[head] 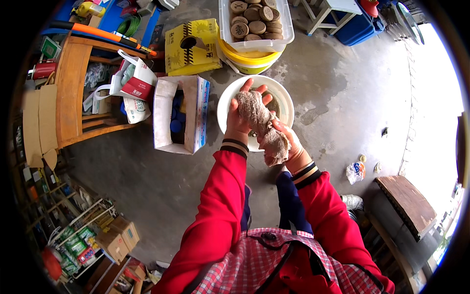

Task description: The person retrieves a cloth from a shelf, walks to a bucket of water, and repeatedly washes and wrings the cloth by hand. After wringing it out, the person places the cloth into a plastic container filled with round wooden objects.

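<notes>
A bunched, greyish-pink cloth [257, 114] lies across both my hands, above a round white basin [224, 110] on the floor. My left hand [238, 115] is palm up under the cloth's upper end, its fingers spread and partly curled beyond it. My right hand [292, 141] grips the lower part, thumb on top, and the cloth's end hangs beside the palm. Inside the basin is murky grey-brown water [272, 101], partly hidden by my hands and the cloth.
Beyond the basin, a clear plastic tub [257, 46] of round wooden discs rests on a yellow-lidded bucket [249, 58]. To the left are a yellow box [174, 47], an open carton [161, 114] with blue items and a wooden frame [69, 92]. A brown-topped bench [407, 202] is at right.
</notes>
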`<state>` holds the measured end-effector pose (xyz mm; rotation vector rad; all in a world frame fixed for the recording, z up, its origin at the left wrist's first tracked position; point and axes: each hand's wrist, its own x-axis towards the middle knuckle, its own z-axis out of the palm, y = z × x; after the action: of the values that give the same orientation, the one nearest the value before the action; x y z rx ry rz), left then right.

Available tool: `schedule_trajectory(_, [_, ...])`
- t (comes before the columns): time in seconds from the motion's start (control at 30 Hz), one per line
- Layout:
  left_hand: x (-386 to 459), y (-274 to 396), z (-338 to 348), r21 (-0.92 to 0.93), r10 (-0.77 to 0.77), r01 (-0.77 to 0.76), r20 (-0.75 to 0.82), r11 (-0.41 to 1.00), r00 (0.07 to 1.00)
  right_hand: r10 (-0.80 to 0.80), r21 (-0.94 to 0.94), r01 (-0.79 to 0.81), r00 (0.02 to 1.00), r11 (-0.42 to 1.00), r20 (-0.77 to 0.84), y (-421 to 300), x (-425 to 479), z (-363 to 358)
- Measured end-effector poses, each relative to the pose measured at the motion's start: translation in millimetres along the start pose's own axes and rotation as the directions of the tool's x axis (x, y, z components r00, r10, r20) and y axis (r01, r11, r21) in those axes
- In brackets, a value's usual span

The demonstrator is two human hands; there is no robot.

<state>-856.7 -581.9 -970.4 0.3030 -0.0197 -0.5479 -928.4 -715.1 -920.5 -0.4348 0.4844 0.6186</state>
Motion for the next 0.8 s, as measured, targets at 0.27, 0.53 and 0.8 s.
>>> schedule_trajectory(0.27, [27, 39, 42, 0.454, -0.142, 0.371, -0.462, 0.81, 0.876, 0.044, -0.672, -0.085, 0.996, 0.736, -0.078, -35, -7, 22])
schedule_trajectory(0.53, [38, 14, 59, 0.85, 0.25, 0.416, -0.348, -0.323, 0.904, -0.247, -0.952, -0.217, 0.955, -0.215, -0.162, -21, 16, 34])
schedule_trajectory(0.8, [20, 56, 109, 0.962, -0.381, 0.262, -0.27, -0.073, 0.884, -0.303, -0.915, -0.233, 0.944, -0.329, -0.132, -22, -2, 50])
